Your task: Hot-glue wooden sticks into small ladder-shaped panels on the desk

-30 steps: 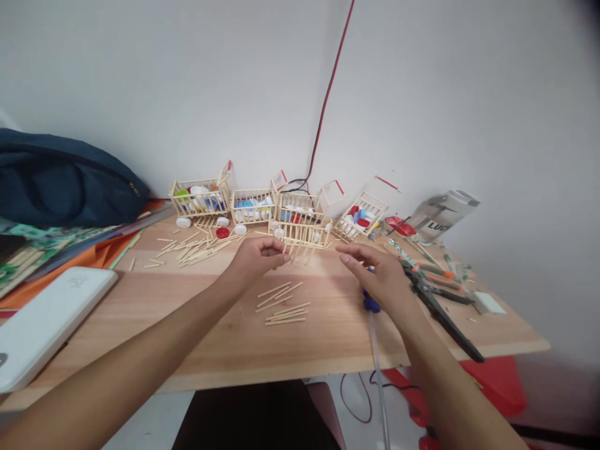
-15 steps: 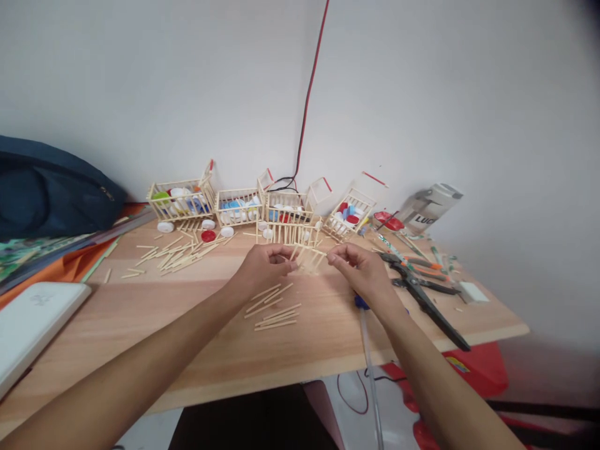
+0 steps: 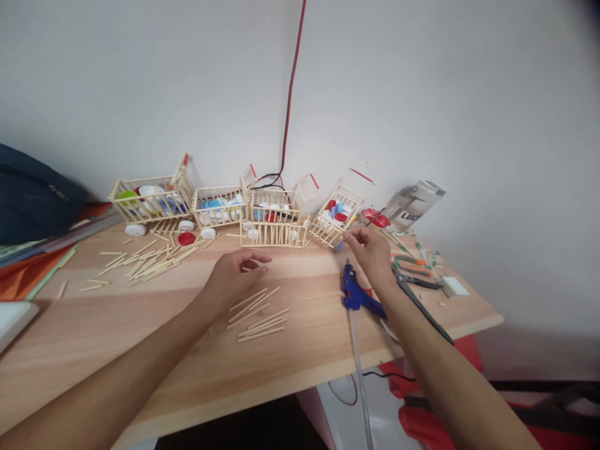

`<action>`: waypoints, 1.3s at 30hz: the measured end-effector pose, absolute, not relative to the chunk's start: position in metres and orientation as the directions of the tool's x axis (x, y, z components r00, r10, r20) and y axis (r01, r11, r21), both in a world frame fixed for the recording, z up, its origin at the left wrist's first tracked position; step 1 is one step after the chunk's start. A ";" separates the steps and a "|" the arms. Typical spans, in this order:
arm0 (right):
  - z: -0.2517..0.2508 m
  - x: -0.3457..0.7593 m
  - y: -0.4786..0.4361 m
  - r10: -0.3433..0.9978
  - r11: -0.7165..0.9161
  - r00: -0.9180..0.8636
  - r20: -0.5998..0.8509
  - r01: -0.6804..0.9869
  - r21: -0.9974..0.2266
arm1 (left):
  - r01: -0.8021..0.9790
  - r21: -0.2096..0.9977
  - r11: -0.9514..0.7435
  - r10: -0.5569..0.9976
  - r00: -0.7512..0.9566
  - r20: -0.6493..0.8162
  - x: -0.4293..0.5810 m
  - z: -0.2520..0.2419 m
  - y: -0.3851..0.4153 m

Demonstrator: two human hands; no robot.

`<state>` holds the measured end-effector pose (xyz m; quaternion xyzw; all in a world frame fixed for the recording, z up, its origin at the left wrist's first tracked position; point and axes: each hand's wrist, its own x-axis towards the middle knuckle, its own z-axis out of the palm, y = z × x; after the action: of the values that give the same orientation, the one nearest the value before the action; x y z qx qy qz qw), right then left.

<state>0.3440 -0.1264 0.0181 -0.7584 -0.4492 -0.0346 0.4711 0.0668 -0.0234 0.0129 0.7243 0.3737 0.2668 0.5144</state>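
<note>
My left hand (image 3: 234, 275) rests low over the wooden table (image 3: 154, 350), fingers loosely curved and apart, holding nothing. Just in front of it lies a small bunch of loose wooden sticks (image 3: 255, 312). My right hand (image 3: 368, 250) is further right, fingers curled in a pinch beside a tilted stick cart (image 3: 335, 220). A small bluish piece (image 3: 338, 246) sits at its fingertips; I cannot make out whether it is held. A blue glue gun (image 3: 356, 294) lies under that wrist. A flat stick panel (image 3: 274, 234) stands against the carts.
Several stick carts (image 3: 150, 199) filled with coloured bottle caps line the wall. More loose sticks (image 3: 145, 262) and caps (image 3: 186, 238) lie left of centre. Pliers (image 3: 412, 275) and a grey box (image 3: 412, 203) are at the right, a dark bag (image 3: 28, 194) at the left. A red cable (image 3: 290, 94) runs up the wall.
Both hands were close together pinching a small stick piece; now they have parted. The left has dropped toward the loose sticks, the right has gone right to the tilted cart. The view has swung right.
</note>
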 end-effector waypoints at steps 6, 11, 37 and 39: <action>0.018 0.338 -0.125 0.599 -0.174 0.621 0.506 0.717 -0.674 | 0.268 0.934 -0.237 0.816 0.576 0.042 0.068 0.011 -0.023; 0.015 0.339 -0.126 0.576 -0.183 0.632 0.518 0.717 -0.672 | 0.249 0.945 -0.212 0.817 0.575 0.032 0.068 0.010 -0.023; 0.018 0.335 -0.121 0.576 -0.230 0.595 0.561 0.776 -0.587 | 0.287 0.944 -0.162 0.811 0.584 -0.038 0.068 0.010 -0.025; 0.027 0.333 -0.125 0.588 -0.221 0.600 0.543 0.765 -0.606 | 0.281 0.942 -0.185 0.815 0.579 -0.012 0.068 0.011 -0.025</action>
<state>0.3331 -0.1252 0.0271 -0.7749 -0.4363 -0.0990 0.4464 0.0683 -0.0251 0.0110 0.7247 0.3782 0.2598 0.5141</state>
